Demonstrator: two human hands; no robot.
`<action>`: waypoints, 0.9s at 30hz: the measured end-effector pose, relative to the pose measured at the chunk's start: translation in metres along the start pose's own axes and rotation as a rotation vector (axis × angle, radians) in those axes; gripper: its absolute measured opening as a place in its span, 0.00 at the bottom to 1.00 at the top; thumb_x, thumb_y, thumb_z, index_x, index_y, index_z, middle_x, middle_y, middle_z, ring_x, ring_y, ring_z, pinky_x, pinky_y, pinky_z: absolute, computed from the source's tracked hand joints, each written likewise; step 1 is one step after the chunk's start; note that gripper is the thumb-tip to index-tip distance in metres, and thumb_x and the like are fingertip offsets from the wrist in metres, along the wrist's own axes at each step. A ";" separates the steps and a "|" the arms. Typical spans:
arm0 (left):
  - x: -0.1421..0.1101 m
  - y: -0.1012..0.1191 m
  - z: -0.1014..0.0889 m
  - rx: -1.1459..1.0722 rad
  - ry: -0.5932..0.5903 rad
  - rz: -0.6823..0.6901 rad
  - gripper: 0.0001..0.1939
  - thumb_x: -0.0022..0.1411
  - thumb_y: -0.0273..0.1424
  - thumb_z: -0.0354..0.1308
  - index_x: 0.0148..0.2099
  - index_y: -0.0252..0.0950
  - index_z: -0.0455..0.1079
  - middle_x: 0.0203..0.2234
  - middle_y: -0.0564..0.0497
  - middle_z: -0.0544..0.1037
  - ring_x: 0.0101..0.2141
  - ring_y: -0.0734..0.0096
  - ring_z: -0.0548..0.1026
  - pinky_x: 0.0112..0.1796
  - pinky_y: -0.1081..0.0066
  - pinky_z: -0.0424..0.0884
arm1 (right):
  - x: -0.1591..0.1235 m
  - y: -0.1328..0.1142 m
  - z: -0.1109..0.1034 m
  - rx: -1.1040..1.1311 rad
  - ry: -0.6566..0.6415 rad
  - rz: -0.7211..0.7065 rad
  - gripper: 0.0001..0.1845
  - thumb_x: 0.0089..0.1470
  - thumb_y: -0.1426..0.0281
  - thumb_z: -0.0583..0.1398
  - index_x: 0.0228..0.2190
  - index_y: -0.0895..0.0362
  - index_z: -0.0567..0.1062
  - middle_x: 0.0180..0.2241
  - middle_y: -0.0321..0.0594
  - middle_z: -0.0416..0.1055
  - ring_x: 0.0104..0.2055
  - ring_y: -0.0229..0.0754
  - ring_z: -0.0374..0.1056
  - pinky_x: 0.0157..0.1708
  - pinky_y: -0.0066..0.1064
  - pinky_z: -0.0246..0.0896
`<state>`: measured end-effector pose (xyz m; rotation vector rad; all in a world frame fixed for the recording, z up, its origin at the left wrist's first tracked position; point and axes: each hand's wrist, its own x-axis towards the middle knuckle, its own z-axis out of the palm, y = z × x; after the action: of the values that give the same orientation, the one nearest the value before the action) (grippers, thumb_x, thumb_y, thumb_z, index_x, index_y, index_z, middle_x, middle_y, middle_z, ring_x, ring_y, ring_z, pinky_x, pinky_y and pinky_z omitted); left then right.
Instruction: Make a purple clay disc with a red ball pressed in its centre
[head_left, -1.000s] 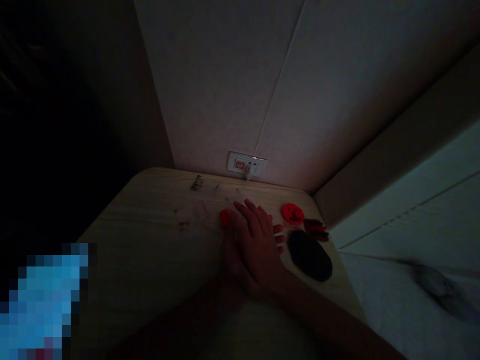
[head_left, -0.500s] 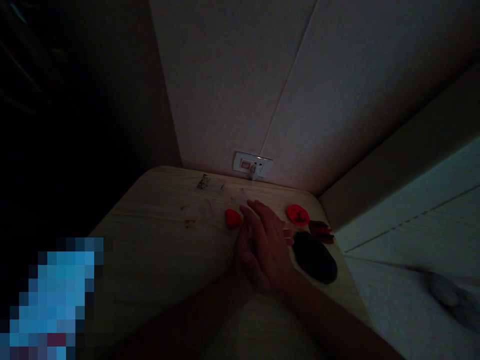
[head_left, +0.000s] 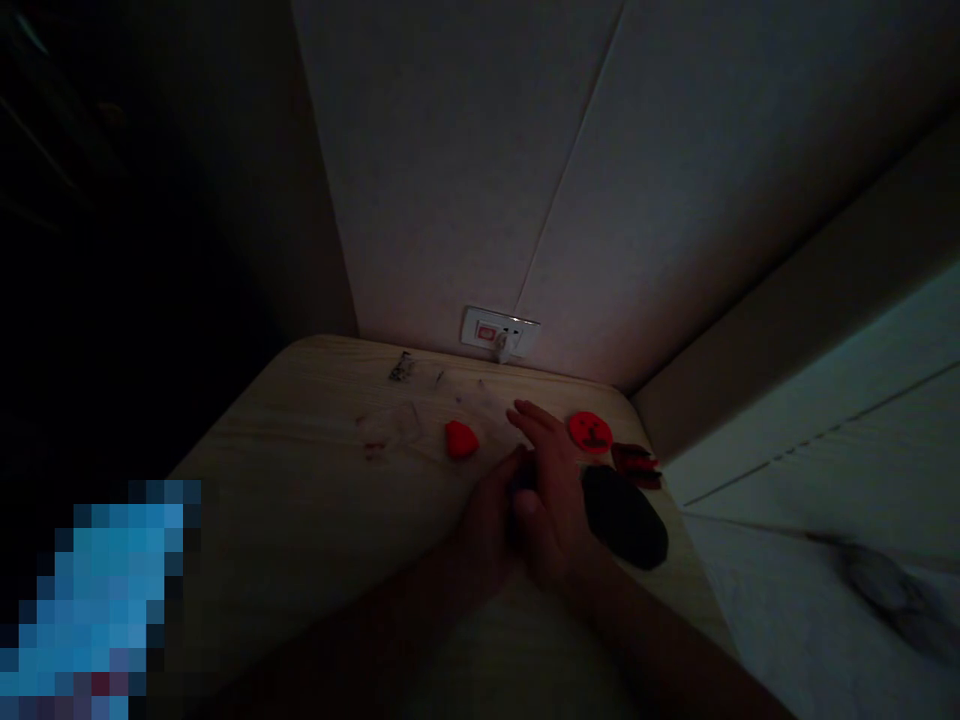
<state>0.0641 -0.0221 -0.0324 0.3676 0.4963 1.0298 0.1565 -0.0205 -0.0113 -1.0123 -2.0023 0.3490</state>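
My two hands are pressed together over the table. My left hand cups a black lump of modelling clay from the left, its fingers mostly hidden. My right hand lies against the lump from the other side, fingers stretched forward and thumb bent over it. Most of the clay is covered by the palms. Just left of the hands sits a red lump of clay. A flat black oval lies right beside my right hand. Beyond it are a red disc with dark marks and red and black strips.
The pale wooden table has dark and reddish smears. Behind it, a wall socket with a plug sits just above the table edge. A pale panel borders the right side. Bottom left shows a pixelated blue patch.
My hands have shifted apart slightly, so the dark lump between them now shows. The right fingers have turned and more of the red disc is uncovered. The view has moved slightly.
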 end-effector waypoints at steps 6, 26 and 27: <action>0.002 -0.014 0.000 -0.094 0.067 0.192 0.19 0.63 0.33 0.55 0.55 0.47 0.75 0.50 0.48 0.82 0.62 0.50 0.71 0.57 0.54 0.69 | 0.004 0.001 0.003 -0.142 -0.192 -0.038 0.37 0.68 0.50 0.43 0.67 0.61 0.60 0.67 0.56 0.60 0.71 0.59 0.54 0.67 0.58 0.51; 0.003 -0.015 -0.009 -0.181 0.098 0.261 0.20 0.66 0.44 0.51 0.56 0.48 0.73 0.52 0.47 0.80 0.60 0.52 0.73 0.58 0.51 0.68 | 0.002 0.000 0.012 -0.135 -0.189 -0.069 0.35 0.68 0.53 0.45 0.67 0.61 0.59 0.67 0.56 0.60 0.71 0.58 0.54 0.67 0.57 0.53; 0.002 -0.018 -0.010 -0.178 0.103 0.244 0.21 0.66 0.44 0.51 0.58 0.48 0.72 0.54 0.47 0.79 0.62 0.52 0.71 0.58 0.52 0.67 | 0.003 -0.002 0.014 -0.142 -0.187 -0.062 0.35 0.67 0.53 0.45 0.66 0.61 0.60 0.66 0.56 0.61 0.70 0.58 0.55 0.67 0.56 0.54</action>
<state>0.0721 -0.0279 -0.0504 0.2210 0.4547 1.3248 0.1439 -0.0177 -0.0169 -1.0345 -2.2477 0.2797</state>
